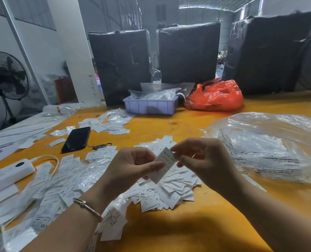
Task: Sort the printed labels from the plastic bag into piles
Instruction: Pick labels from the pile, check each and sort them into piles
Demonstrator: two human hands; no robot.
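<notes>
A: Hands?
B: Left hand (132,168) and right hand (202,160) both pinch one label (164,163), held above the label pile (171,186).
A: Bag?
B: Clear plastic bag (271,146) lies right, on the table (196,230).

White labels (171,190) with black print cover an orange-yellow bench (187,231). Upper centre sit a lavender tray (149,106) and red bag (214,96); a black phone (76,139) lies left.

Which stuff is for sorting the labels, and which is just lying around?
For the job: held label, left hand, right hand, label heap, clear plastic bag.
Lying about: phone, red bag, fan, white power strip.
</notes>
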